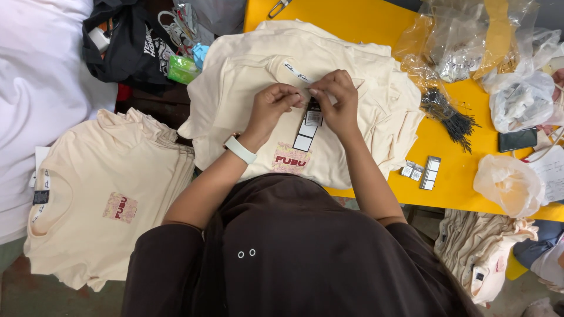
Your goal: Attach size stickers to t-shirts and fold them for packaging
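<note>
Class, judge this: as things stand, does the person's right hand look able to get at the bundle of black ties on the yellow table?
Probably yes: the bundle of black ties lies uncovered just beside the right hand, with only shirt fabric between, though that hand is pinching a hang tag.

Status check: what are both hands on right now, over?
Left hand and right hand pinching at the hang tag, at the collar of the top cream T-shirt. Shirt stack on the yellow table. Nothing blocking.
</note>
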